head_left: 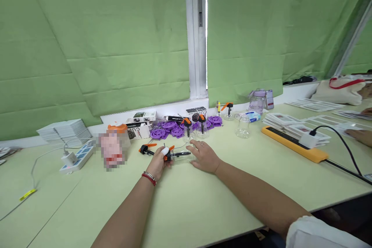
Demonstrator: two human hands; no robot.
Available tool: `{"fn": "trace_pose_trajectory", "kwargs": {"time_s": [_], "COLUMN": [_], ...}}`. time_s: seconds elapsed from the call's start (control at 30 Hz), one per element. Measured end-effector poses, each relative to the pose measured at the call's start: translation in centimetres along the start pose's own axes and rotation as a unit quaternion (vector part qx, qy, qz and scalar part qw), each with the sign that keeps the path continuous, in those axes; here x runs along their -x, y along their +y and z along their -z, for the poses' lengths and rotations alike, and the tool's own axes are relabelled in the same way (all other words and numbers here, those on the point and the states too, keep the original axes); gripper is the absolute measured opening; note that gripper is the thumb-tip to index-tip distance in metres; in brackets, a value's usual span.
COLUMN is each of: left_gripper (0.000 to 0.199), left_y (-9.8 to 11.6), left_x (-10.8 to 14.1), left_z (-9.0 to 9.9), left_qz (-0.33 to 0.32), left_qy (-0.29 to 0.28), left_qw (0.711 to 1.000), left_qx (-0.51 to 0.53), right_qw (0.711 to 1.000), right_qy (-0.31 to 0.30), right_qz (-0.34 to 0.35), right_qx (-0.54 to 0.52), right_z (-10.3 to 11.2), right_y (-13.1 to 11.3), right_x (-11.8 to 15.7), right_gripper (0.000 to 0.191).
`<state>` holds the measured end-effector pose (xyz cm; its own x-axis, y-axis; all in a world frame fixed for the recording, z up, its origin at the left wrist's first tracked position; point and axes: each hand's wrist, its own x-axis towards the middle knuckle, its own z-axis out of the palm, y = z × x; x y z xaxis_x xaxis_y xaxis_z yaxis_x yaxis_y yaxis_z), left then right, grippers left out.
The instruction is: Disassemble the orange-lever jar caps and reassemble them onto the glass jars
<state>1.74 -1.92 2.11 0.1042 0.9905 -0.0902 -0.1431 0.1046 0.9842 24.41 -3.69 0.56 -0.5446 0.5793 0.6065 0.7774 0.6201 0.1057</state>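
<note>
My left hand (156, 166), with a white cover on the thumb, is closed round a black-and-orange crank lid (167, 156). From the lid a black shaft (180, 154) runs into a clear jar (183, 161) lying on its side just above the table. My right hand (205, 157) is wrapped round the jar's base end, its fingers bent over it. Left of the hands lies another black-and-orange crank piece (144, 149). Behind them stand two jars with crank lids (187, 124). Farther right are an uncapped clear jar (242, 128) and another crank-lidded jar (229, 111).
Purple plastic parts (170, 128) and printed boxes (138, 131) line the back. A white power strip (77, 159) is at left, an orange one (293, 143) at right with a black cable. Paper stacks (62, 131) sit far left. Another person's hand (360, 136) is at right.
</note>
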Motion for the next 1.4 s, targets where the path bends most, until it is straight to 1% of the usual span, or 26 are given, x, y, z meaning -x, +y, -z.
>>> {"fn": "trace_pose_trajectory", "kwargs": {"time_s": [0.17,0.3,0.63,0.73,0.9,0.97,1.07,1.13,1.2,1.23,1.3,1.4], "left_gripper": [0.025,0.025,0.016,0.017,0.019,0.018,0.017,0.015,0.013,0.014,0.023,0.037], "left_y": [0.1,-0.1,0.1,0.4,0.6,0.6,0.5,0.4,0.2,0.0,-0.2,-0.4], "left_x": [0.1,0.0,0.3,0.6,0.7,0.7,0.5,0.3,0.2,0.1,0.0,0.0], "left_z": [0.0,0.1,-0.2,-0.3,-0.5,-0.5,-0.4,-0.3,-0.2,-0.1,-0.1,-0.2], "left_qz": [0.007,0.007,0.001,0.006,0.001,-0.002,-0.013,-0.028,-0.043,-0.049,-0.055,-0.048], "left_qy": [-0.014,-0.011,-0.037,-0.043,-0.036,-0.039,-0.036,-0.03,-0.03,-0.029,-0.017,0.018], "left_qw": [0.999,0.999,0.998,0.998,0.998,0.998,0.999,0.999,0.998,0.998,0.998,0.996], "left_qx": [0.032,0.031,0.041,0.046,0.048,0.042,0.036,0.033,0.025,0.016,-0.014,-0.068], "right_qw": [1.0,1.0,1.0,1.0,1.0,1.0,0.999,0.998,0.998,0.998,0.998,0.997], "right_qy": [-0.007,-0.013,-0.016,-0.016,-0.011,-0.009,0.007,0.019,0.027,0.031,0.039,0.05], "right_qz": [0.003,0.003,0.0,-0.001,-0.007,-0.007,-0.011,-0.009,-0.003,0.003,0.015,0.034], "right_qx": [0.007,0.004,-0.001,0.003,-0.001,-0.015,-0.041,-0.053,-0.057,-0.057,-0.056,-0.044], "right_z": [0.1,0.3,0.4,0.5,0.4,0.2,0.0,-0.1,-0.1,-0.1,0.0,0.0], "right_y": [0.1,0.0,-0.1,0.0,0.1,0.2,0.2,0.2,0.1,0.0,-0.1,-0.4], "right_x": [-0.1,-0.1,-0.2,-0.2,-0.1,0.0,0.1,0.1,0.1,0.1,0.1,0.2], "right_gripper": [0.056,0.054,0.053,0.053,0.054,0.055,0.064,0.068,0.069,0.069,0.067,0.063]}}
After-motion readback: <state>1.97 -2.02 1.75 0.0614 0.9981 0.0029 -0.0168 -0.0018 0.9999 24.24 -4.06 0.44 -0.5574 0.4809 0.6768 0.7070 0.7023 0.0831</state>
